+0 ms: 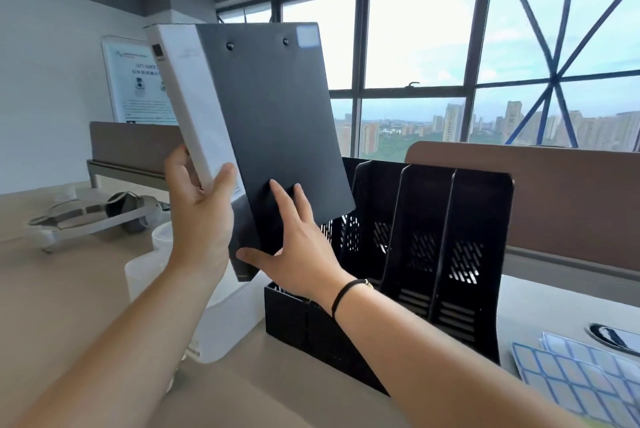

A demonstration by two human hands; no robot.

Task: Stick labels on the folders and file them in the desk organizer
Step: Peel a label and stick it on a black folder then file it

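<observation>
Left hand point(204, 219) is closed around the lower edge of a white folder point(194, 105), thumb on the front face, fingers behind. Right hand point(294, 247) is spread flat against the lower part of a dark grey folder point(277, 109), fingers on its face, thumb under the bottom edge; a black band is worn on that wrist. Both folders are held together, upright and tilted, raised above the left end of the black desk organizer point(433, 247). A pale label point(307, 36) is stuck at the grey folder's top right corner. Organizer slots are seen standing on the bench point(69, 289). Blue-lined label sheets point(571, 382) lie at the bench's right; a white headset point(93, 216) and a translucent container point(214, 316) lie left.
</observation>
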